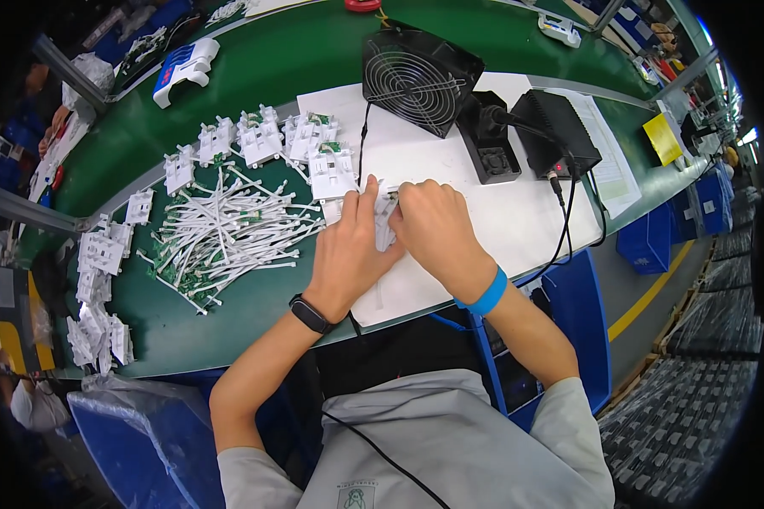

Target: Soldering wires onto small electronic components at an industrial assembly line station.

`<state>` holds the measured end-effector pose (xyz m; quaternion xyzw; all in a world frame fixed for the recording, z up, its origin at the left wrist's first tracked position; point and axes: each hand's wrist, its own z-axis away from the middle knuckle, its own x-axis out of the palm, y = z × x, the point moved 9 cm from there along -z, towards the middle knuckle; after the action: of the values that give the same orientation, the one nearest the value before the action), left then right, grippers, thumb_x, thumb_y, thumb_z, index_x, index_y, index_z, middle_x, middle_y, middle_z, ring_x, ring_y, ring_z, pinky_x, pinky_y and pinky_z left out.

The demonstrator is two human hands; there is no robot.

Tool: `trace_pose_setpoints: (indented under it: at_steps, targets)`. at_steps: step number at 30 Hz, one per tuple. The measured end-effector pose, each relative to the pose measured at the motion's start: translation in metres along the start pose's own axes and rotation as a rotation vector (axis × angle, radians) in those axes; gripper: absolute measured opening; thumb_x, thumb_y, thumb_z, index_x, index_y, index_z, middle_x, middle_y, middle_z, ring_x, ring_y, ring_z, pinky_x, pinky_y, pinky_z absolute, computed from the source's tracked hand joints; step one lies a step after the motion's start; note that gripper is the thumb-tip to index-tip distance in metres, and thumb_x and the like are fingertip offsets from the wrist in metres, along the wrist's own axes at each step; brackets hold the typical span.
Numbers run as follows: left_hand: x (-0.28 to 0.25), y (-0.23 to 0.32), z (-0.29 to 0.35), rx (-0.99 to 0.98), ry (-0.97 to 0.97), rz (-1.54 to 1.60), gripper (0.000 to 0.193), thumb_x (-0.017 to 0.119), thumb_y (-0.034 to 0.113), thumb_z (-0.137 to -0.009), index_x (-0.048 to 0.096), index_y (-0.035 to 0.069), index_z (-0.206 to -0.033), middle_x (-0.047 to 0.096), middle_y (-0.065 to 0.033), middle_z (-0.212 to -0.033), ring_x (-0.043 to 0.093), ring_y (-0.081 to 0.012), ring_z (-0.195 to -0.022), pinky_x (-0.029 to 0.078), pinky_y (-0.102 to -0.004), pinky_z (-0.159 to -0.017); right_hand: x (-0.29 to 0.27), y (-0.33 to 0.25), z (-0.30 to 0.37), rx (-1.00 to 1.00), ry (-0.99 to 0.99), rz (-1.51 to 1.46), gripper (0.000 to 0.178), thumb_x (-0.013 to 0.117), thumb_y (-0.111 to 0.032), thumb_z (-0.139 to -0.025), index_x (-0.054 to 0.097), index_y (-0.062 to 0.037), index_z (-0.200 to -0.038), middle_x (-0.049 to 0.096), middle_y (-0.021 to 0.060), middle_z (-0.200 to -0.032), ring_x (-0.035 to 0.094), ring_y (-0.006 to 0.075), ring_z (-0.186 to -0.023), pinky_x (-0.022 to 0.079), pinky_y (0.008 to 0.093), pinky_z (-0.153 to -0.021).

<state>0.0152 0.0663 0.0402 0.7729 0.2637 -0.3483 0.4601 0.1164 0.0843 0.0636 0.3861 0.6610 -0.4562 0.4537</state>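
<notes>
My left hand (348, 254) and my right hand (437, 225) meet over the white board, both closed on a small white plastic housing (385, 222). My left fingers steady it from the left; my bent right fingers press at its upper right, and what lies under them is hidden. Just beyond my left hand lies another white plastic housing (333, 172) with a green circuit board at its top edge. To the left is a heap of white cables (229, 225) with small green circuit boards on their ends. More white housings (102, 253) line the bench's left side.
A black fan (416, 76) with a wire guard stands beyond my hands. Right of it are a black stand (489, 140) and a black power box (557, 131) with cables trailing off the edge. Blue bins (140, 441) stand below the green bench (280, 51).
</notes>
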Motion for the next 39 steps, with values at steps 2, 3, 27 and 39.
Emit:
trace_pose_setpoints:
  at_steps: [2, 3, 27, 39]
  targets:
    - [0.000, 0.000, 0.000, -0.007, -0.002, -0.016, 0.084, 0.080, 0.026, -0.074, 0.044, -0.005, -0.144, 0.058, -0.0169, -0.106, 0.067, -0.0321, -0.068, 0.056, -0.0393, -0.057, -0.001, -0.001, 0.001, -0.012, 0.018, 0.012, 0.006, 0.070, -0.006, -0.073, 0.065, -0.0019, -0.073, 0.066, 0.0181, -0.074, 0.067, 0.0347, -0.070, 0.054, 0.0431, -0.065]
    - [0.001, 0.000, 0.000, -0.009, -0.003, -0.016, 0.084, 0.080, 0.026, -0.074, 0.044, -0.005, -0.144, 0.058, -0.0169, -0.106, 0.067, -0.0321, -0.068, 0.056, -0.0393, -0.057, -0.003, -0.003, 0.001, -0.024, 0.038, 0.025, 0.006, 0.070, -0.006, -0.073, 0.065, -0.0021, -0.073, 0.066, 0.0178, -0.074, 0.068, 0.0344, -0.069, 0.054, 0.0426, -0.064]
    - [0.000, 0.006, 0.002, 0.009, 0.003, -0.056, 0.080, 0.077, 0.022, -0.075, 0.045, -0.006, -0.143, 0.055, -0.0165, -0.104, 0.069, -0.0300, -0.067, 0.056, -0.0368, -0.056, -0.004, 0.002, 0.000, -0.097, 0.072, 0.011, 0.010, 0.067, -0.006, -0.074, 0.067, 0.0031, -0.071, 0.064, 0.0208, -0.065, 0.064, 0.0379, -0.061, 0.053, 0.0448, -0.061]
    - [-0.001, 0.012, 0.003, 0.040, 0.013, -0.083, 0.077, 0.076, 0.021, -0.077, 0.045, -0.005, -0.143, 0.055, -0.0159, -0.104, 0.068, -0.0294, -0.065, 0.056, -0.0359, -0.056, -0.008, 0.017, -0.004, -0.090, 0.022, -0.108, 0.015, 0.072, -0.010, -0.075, 0.066, 0.0029, -0.069, 0.065, 0.0215, -0.068, 0.065, 0.0387, -0.064, 0.053, 0.0459, -0.062]
